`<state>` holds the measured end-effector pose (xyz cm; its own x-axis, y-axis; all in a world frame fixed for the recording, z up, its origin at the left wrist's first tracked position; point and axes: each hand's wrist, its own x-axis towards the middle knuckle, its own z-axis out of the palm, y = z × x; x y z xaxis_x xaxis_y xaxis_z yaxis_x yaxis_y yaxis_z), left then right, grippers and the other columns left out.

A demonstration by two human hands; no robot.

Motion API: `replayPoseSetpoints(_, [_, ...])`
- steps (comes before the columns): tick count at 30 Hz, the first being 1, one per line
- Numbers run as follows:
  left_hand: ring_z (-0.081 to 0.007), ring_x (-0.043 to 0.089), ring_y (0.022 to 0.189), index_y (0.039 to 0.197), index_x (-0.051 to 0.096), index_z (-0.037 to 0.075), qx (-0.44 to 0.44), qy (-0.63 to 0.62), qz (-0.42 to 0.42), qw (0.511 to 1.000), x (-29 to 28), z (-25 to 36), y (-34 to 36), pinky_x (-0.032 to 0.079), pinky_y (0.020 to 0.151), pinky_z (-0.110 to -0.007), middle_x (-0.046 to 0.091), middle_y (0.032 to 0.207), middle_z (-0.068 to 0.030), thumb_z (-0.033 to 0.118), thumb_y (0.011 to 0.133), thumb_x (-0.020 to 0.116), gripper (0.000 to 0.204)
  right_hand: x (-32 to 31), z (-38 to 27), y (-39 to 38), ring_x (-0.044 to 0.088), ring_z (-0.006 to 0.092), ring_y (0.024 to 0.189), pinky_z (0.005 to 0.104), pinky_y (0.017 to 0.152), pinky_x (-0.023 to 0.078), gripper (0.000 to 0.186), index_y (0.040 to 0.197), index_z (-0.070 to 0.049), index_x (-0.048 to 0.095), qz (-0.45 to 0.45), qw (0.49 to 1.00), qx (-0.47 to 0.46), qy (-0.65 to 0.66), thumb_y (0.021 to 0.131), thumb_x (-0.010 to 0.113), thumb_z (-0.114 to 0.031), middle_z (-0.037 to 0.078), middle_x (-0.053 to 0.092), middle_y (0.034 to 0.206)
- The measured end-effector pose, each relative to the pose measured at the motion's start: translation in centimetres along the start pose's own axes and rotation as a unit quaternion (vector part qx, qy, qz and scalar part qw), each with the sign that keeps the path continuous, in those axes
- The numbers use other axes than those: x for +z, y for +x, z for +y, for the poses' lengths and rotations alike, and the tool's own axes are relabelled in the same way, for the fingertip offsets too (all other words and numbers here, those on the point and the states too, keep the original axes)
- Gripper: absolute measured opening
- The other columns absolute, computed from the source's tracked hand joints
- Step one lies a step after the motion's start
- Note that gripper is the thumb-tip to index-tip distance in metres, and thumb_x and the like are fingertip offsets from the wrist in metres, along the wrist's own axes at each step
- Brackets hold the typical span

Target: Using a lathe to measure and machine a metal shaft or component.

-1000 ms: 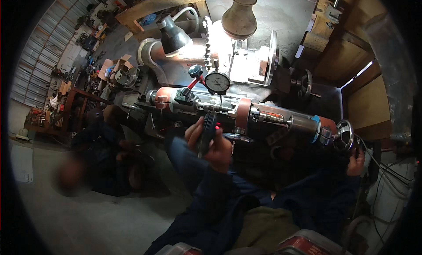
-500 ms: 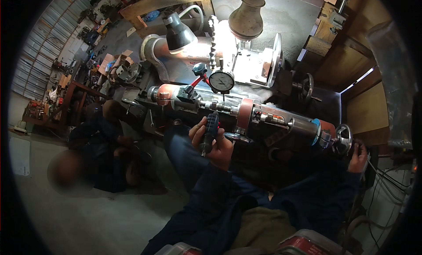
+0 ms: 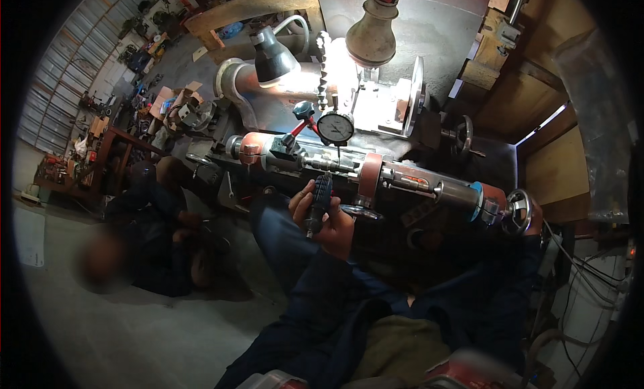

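Left hand [image 3: 322, 218] clamped on a stiff, ribbed black handle [image 3: 319, 200], likely non-slip; right hand [image 3: 534, 221] closed on the handwheel [image 3: 518, 211] beyond it.

Dial gauge [image 3: 335, 128] and lamp [image 3: 272, 53] crowd above the lathe spindle [image 3: 402, 181] (little clearance), open floor [image 3: 134, 335] left

Person's own body as seen from the head camera: both forearms enter from the lower edge in long dark navy sleeves of a heavy, creased work fabric, the cuffs reaching to the wrists. The left hand [image 3: 322, 218] is bare, without glove or ring visible. The right hand [image 3: 534, 218] is bare as well, mostly hidden at the far right in shadow. Below the sleeves, the lap shows olive-brown trousers, partly covered by the dark jacket's folds
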<state>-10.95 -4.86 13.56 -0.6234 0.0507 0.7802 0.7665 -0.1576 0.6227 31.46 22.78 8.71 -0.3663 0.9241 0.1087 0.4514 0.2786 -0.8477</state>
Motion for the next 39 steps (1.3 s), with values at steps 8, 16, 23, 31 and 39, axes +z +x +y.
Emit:
replayPoseSetpoints(8, [-0.0280, 0.051, 0.109, 0.120, 0.037, 0.003, -0.016, -0.003, -0.002, 1.000, -0.3, -0.3, 0.0, 0.046, 0.095, -0.039, 0.046, 0.119, -0.0173, 0.010, 0.090, 0.061, 0.039, -0.2, 6.3, -5.6, 0.062, 0.0182, 0.086, 0.0350, 0.075, 0.050, 0.015, 0.100, -0.003, 0.063, 0.032, 0.979, 0.125, 0.155, 0.087, 0.056, -0.008, 0.007, 0.066, 0.091])
replayPoseSetpoints(16, [-0.0283, 0.051, 0.110, 0.120, 0.037, 0.003, -0.020, -0.005, -0.007, 1.000, -0.4, -0.3, 0.2, 0.045, 0.096, -0.040, 0.046, 0.119, -0.0174, 0.010, 0.091, 0.060, 0.038, -3.9, -4.3, -7.9, 0.058, 0.0158, 0.082, 0.0307, 0.075, 0.047, 0.021, 0.107, 0.000, 0.060, 0.013, 0.999, -0.044, 0.023, 0.093, 0.058, -0.016, 0.007, 0.064, 0.093])
replayPoseSetpoints(23, [-0.0281, 0.051, 0.109, 0.119, 0.038, 0.004, -0.021, -0.003, 0.013, 1.000, -0.4, -0.3, 0.3, 0.045, 0.094, -0.040, 0.047, 0.117, -0.0164, 0.012, 0.090, 0.061, 0.038, -2.1, -5.7, -2.5, 0.057, 0.0097, 0.081, 0.0250, 0.075, 0.046, 0.019, 0.102, 0.000, 0.063, 0.104, 0.993, -0.035, 0.032, 0.094, 0.056, -0.016, 0.003, 0.065, 0.090])
replayPoseSetpoints(31, [-0.0277, 0.052, 0.107, 0.120, 0.038, 0.003, -0.003, 0.019, 0.015, 1.000, -0.4, -0.1, 0.7, 0.046, 0.095, -0.040, 0.046, 0.116, -0.0151, 0.011, 0.091, 0.059, 0.036, -0.6, 4.6, 0.6, 0.062, 0.0170, 0.084, 0.0286, 0.075, 0.050, 0.020, 0.102, -0.001, 0.064, -0.021, 0.992, 0.041, 0.117, 0.091, 0.060, -0.018, 0.006, 0.067, 0.095])
replayPoseSetpoints(39, [-0.0278, 0.052, 0.108, 0.117, 0.041, 0.002, -0.039, -0.015, 0.003, 0.999, -0.3, -0.3, 0.4, 0.046, 0.096, -0.040, 0.044, 0.116, -0.0145, 0.011, 0.087, 0.065, 0.040, 0.8, 3.9, -5.1, 0.064, 0.0167, 0.085, 0.0286, 0.076, 0.052, 0.024, 0.107, -0.002, 0.064, -0.028, 0.945, 0.124, 0.300, 0.093, 0.057, -0.019, 0.006, 0.067, 0.097])
